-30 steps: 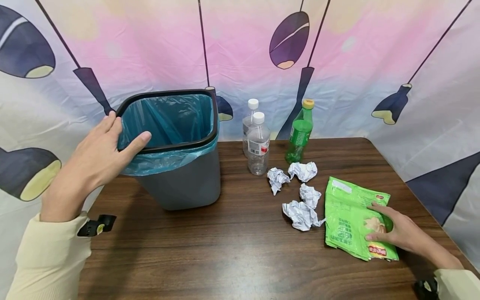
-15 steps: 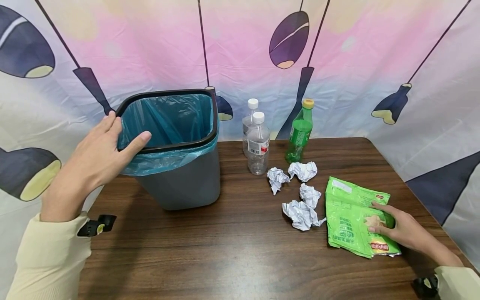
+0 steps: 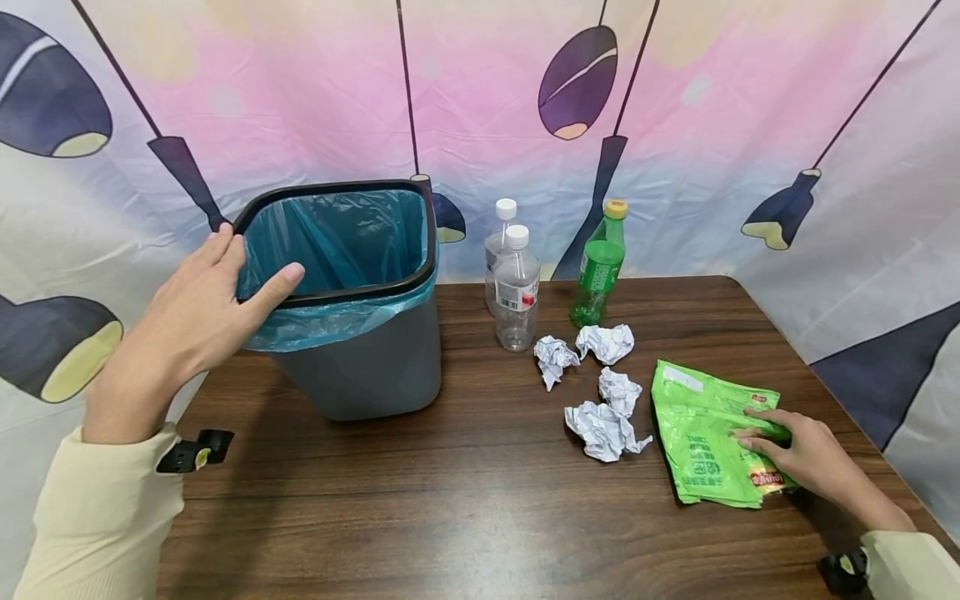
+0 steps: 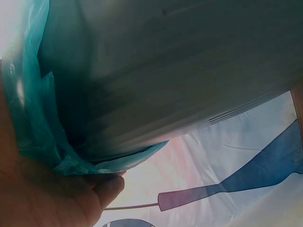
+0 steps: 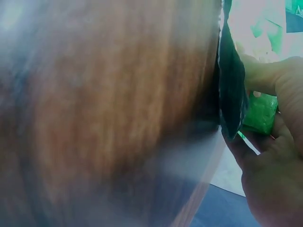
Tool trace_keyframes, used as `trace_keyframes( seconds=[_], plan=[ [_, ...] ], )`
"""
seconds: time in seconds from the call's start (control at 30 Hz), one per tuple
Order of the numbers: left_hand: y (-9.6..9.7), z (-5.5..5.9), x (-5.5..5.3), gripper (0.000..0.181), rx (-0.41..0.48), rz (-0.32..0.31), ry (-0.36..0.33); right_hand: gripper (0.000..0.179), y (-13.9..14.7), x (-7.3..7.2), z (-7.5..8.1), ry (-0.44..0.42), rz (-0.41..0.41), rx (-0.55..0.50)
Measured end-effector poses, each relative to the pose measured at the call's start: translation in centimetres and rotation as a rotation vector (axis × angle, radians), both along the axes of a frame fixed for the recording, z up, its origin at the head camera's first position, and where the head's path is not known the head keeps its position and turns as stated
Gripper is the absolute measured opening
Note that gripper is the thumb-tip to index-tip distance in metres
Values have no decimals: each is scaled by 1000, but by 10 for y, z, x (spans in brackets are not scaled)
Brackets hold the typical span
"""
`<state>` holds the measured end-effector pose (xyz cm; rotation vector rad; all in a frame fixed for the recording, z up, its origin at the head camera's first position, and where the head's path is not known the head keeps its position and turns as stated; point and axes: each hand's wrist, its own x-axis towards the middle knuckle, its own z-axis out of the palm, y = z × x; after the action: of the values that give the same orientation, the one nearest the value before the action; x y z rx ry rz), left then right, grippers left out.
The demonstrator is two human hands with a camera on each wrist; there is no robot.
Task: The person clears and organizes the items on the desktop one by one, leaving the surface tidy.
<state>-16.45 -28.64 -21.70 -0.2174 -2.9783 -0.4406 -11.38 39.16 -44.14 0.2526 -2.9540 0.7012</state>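
While the right hand [image 3: 813, 454] pinches the bright-green foil snack packet [image 3: 699, 458] (perhaps more than one, stacked) well to the right of the tapered grey plastic bin [image 3: 375, 367], thumb on one face and fingers on the other, the step in hand looks like gathering it up; the next move probably calls for a firm lift. Between it and the bin lie crumpled white paper balls [image 3: 602, 429]. At the bin itself, the left hand [image 3: 198, 308] rests on the black plastic rim [image 3: 345, 294], thumb spread from the fingers. Farther back, right of the bin, stand two white-capped clear plastic bottles [image 3: 516, 312] and a yellow-capped green plastic bottle [image 3: 600, 267]
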Motion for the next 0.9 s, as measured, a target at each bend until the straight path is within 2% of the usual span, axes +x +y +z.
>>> trace_keyframes(
  seconds=[0.17,0.33,0.43,0.53,0.67,0.9],
  plan=[
    [0,0,-1,97,3,-2,0,36,0,2,0,66,-26,-17],
    [0,0,-1,97,5,-7,2,36,3,1,6,78,-47,-12],
    [0,0,-1,97,1,-9,3,30,4,1,10,90,-52,-25],
    [0,1,-1,97,0,-10,5,23,5,1,13,137,-57,-48],
    [1,1,-1,97,2,-10,5,22,7,1,16,202,-81,-98],
    [0,1,1,98,4,-11,0,27,10,2,25,231,-119,-151]
  ],
)
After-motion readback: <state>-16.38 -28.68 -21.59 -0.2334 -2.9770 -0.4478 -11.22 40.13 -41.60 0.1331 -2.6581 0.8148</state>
